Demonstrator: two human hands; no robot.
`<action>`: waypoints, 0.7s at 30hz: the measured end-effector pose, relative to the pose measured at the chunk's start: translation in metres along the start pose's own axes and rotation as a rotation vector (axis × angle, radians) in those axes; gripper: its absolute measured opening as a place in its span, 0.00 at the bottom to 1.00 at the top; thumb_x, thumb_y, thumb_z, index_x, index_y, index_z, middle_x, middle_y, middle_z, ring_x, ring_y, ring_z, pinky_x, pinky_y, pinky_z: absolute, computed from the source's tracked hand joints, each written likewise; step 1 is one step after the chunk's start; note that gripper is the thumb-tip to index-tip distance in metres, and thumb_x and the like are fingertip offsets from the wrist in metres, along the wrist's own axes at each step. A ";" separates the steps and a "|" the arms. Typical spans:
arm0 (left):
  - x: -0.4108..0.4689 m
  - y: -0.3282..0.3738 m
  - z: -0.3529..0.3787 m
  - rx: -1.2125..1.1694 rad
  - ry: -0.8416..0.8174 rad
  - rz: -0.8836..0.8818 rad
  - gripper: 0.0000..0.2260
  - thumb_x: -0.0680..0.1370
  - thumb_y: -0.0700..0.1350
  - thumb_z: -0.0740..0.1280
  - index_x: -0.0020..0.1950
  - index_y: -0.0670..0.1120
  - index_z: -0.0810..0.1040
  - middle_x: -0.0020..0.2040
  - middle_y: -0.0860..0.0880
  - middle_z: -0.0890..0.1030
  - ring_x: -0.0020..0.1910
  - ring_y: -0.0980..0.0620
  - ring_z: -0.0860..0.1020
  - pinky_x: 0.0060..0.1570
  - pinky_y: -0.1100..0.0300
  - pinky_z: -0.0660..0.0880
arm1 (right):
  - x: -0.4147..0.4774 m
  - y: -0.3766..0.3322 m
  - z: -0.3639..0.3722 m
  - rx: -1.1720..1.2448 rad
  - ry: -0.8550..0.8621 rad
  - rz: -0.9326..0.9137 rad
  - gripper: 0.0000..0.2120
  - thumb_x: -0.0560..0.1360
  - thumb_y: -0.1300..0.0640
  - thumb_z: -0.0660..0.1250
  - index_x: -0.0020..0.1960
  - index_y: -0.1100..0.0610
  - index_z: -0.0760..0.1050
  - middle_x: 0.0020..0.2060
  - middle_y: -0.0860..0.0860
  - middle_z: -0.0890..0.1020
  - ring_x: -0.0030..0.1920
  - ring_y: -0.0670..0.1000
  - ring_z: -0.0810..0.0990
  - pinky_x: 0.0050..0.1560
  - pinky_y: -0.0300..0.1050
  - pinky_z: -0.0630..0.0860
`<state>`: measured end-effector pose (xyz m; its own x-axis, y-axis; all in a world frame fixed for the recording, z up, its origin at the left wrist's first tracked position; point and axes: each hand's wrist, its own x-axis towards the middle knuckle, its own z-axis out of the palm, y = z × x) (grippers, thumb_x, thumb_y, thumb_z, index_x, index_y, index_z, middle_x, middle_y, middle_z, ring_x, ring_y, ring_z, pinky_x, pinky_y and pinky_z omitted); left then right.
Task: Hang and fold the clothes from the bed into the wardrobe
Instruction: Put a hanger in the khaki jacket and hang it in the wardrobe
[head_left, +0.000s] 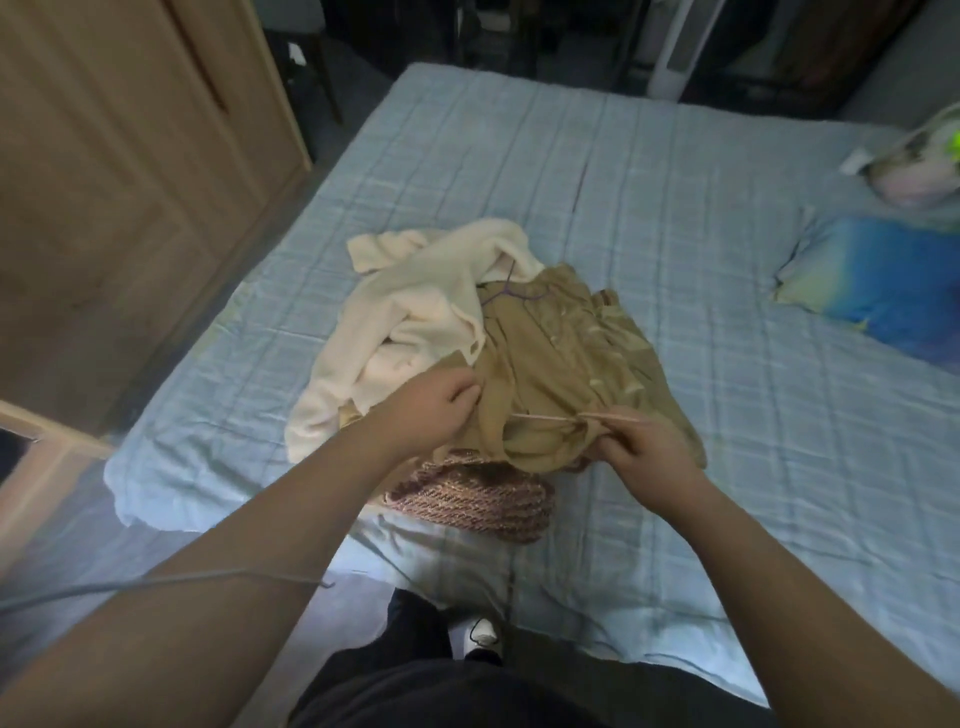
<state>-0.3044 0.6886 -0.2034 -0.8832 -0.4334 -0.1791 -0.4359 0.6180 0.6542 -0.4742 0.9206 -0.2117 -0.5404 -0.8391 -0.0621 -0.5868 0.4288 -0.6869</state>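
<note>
1. On the bed (727, 260), near side, the tan garment (545, 353) tops the pile, touching a cream fleece (415, 312).
2. Left hand (426, 410) grips its edge, and right hand (644, 457) pinches what looks like a thin strap (545, 417).
3. I'd lift slowly and keep both ends level so nothing underneath drags along.

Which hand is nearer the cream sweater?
Left. The left hand grips the tan garment beside the cream sweater; the right hand pinches that garment farther right.
</note>
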 end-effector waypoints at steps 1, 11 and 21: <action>-0.002 0.005 -0.011 0.017 -0.025 0.039 0.10 0.82 0.54 0.57 0.48 0.54 0.76 0.43 0.56 0.79 0.43 0.56 0.76 0.40 0.57 0.69 | 0.003 -0.006 -0.006 0.023 0.041 0.001 0.16 0.76 0.61 0.66 0.56 0.42 0.81 0.46 0.26 0.77 0.50 0.29 0.72 0.50 0.20 0.65; -0.014 0.072 -0.121 0.150 0.289 0.219 0.20 0.68 0.67 0.66 0.51 0.61 0.61 0.43 0.60 0.74 0.41 0.65 0.75 0.34 0.65 0.66 | 0.057 -0.109 -0.108 0.007 0.278 -0.222 0.06 0.75 0.46 0.62 0.41 0.45 0.74 0.36 0.41 0.79 0.39 0.40 0.76 0.38 0.42 0.69; -0.025 0.182 -0.262 0.082 0.441 0.331 0.07 0.75 0.61 0.67 0.52 0.67 0.76 0.46 0.64 0.81 0.47 0.64 0.79 0.51 0.54 0.79 | 0.100 -0.240 -0.213 -0.045 0.426 -0.444 0.11 0.78 0.55 0.67 0.52 0.38 0.76 0.46 0.39 0.75 0.47 0.39 0.75 0.44 0.33 0.67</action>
<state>-0.3164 0.6398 0.1127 -0.8271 -0.4296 0.3623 -0.1749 0.8094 0.5606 -0.5158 0.8051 0.1016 -0.4269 -0.7373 0.5237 -0.8308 0.0910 -0.5491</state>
